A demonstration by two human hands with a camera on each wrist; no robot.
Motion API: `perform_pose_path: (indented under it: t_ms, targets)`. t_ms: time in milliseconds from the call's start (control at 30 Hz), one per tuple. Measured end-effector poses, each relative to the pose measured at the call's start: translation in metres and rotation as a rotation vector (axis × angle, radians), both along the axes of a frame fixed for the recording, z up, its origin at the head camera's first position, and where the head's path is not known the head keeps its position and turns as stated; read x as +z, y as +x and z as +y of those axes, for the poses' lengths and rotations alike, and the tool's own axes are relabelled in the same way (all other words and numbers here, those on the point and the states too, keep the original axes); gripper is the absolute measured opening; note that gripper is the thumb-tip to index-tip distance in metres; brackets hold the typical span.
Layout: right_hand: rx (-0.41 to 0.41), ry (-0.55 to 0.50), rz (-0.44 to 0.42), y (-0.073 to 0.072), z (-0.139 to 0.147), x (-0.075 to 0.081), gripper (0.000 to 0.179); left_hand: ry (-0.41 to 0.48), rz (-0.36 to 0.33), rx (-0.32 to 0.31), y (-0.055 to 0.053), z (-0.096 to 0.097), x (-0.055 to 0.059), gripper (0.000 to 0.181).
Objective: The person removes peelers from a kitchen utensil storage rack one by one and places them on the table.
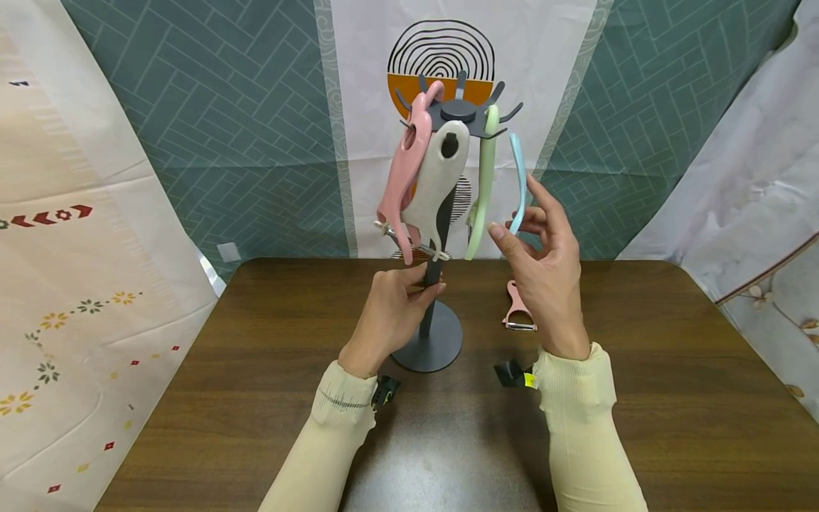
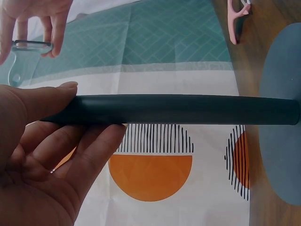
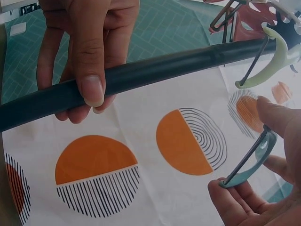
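My left hand (image 1: 392, 309) grips the dark pole (image 2: 188, 109) of an upright utensil stand, thumb on one side and fingers on the other. Between thumb and fingers of my right hand (image 1: 552, 259) is a light blue peeler (image 1: 520, 186), pinched at its blade end (image 3: 259, 161), its handle pointing up. The blue handle is just right of the stand's hooked top (image 1: 458, 111). From the hooks hang a pink peeler (image 1: 409, 160), a white peeler (image 1: 440, 181) and a green peeler (image 1: 487, 171).
The stand's round base (image 1: 441, 350) rests on the brown wooden table (image 1: 288, 427). Another pink peeler (image 1: 520, 306) lies on the tabletop behind my right wrist. A patterned cloth (image 1: 243, 107) hangs behind the table, with pale cloths at both sides.
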State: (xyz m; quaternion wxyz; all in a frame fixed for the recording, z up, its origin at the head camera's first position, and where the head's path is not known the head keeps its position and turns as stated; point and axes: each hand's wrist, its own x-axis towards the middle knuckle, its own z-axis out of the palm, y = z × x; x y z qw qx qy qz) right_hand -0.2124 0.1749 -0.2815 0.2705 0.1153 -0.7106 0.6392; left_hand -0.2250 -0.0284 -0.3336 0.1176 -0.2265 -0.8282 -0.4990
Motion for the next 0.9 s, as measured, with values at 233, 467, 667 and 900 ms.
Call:
perform_pose_path:
  t_ms: [233, 467, 667, 900]
  targets:
    - [-0.012, 0.004, -0.018, -0.0008, 0.0005, 0.0006, 0.066, 0.002, -0.003, -0.001, 0.0001, 0.0001, -0.0003, 0.015]
    - [-0.021, 0.027, -0.059, -0.0008, 0.0015, 0.0000, 0.067, -0.003, 0.015, 0.003, -0.0001, -0.0003, -0.0008, 0.009]
    - [-0.037, 0.044, -0.093, -0.0009, 0.0029, -0.0001, 0.067, -0.003, 0.017, -0.005, -0.0006, -0.0005, -0.0001, 0.010]
    - [-0.053, 0.063, -0.105, -0.0006, 0.0041, 0.0002, 0.068, -0.004, 0.014, -0.006, -0.0004, -0.0007, 0.0000, 0.010]
